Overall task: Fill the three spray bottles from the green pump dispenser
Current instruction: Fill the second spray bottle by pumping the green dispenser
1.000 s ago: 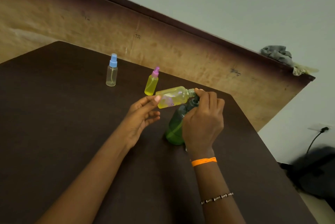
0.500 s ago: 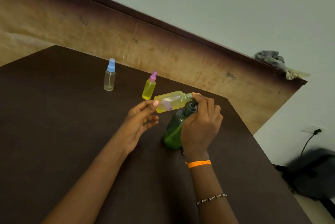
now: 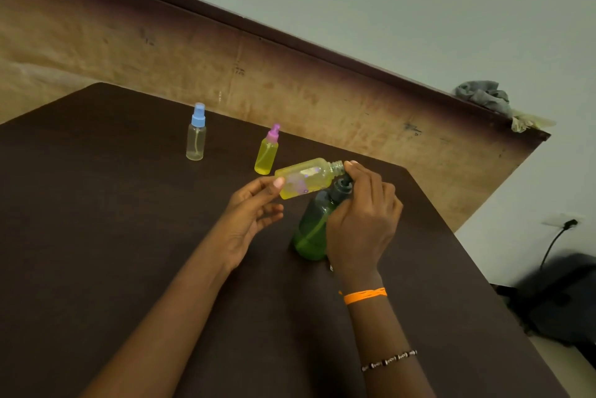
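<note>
One translucent green plastic pump dispenser (image 3: 312,230) stands on the dark brown bench (image 3: 96,236), and everything else is placed from it. Three small spray bottles are in view. Two of them stand upright on the bench beyond the dispenser: a yellow-filled plastic bottle with a pink spray cap (image 3: 267,151) near it, and a clear, seemingly empty plastic bottle with a blue spray cap (image 3: 196,132) farther off to the left. The third, an uncapped clear plastic bottle holding yellow liquid (image 3: 306,177), lies nearly horizontal just above the dispenser, its threaded neck right beside the dark pump head.

The left hand (image 3: 250,214) pinches the base end of this uncapped bottle with thumb and fingertips, the other fingers loosely curled. The right hand (image 3: 364,220) is closed over the dispenser's pump head, its fingertips at the bottle's neck. That arm carries one orange wristband (image 3: 364,295) and one beaded bracelet (image 3: 388,360).
</note>
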The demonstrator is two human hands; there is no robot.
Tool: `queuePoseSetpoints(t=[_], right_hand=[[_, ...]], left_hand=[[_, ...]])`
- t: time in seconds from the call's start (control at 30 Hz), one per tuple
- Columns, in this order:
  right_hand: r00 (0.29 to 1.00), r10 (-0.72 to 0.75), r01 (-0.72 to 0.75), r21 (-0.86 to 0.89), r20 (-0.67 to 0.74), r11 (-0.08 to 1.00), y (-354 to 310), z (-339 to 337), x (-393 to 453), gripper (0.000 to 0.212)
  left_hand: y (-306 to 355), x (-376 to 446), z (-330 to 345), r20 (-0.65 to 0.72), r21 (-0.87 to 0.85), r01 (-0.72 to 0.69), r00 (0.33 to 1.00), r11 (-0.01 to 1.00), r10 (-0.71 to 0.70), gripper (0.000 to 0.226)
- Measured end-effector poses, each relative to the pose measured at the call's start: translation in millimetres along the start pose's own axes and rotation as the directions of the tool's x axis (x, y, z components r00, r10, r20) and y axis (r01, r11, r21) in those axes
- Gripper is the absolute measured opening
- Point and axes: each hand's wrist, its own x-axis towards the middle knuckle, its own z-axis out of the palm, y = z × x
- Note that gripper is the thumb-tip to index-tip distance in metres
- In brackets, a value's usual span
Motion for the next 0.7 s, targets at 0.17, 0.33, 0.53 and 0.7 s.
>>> queuePoseSetpoints(t=[0.17,0.33,0.53,0.7], right_hand=[[0.994,-0.073,0.077,-0.047,0.08,0.996,-1,-18,25,0.038],[0.994,-0.011,0.007,0.038,0.113,0.999,0,-19,29,0.038],[0.992,-0.05,0.056,-0.057,0.113,0.997,5,-13,10,0.042],[0.985,-0.094,0.093,0.016,0.145,0.996,7,-27,42,0.028]], left_hand=[[0,-2,-1,0.006,-0.001,0.001,1.0,1.0,-0.001,0.036],[0,-2,-1,0.018,-0.003,-0.002,1.0,1.0,0.002,0.035],[-1,0,-2,0.006,-0.005,-0.019,1.0,1.0,0.019,0.032],[0,-4,0,0.017,0.015,-0.032,0.999,0.999,0.031,0.031]])
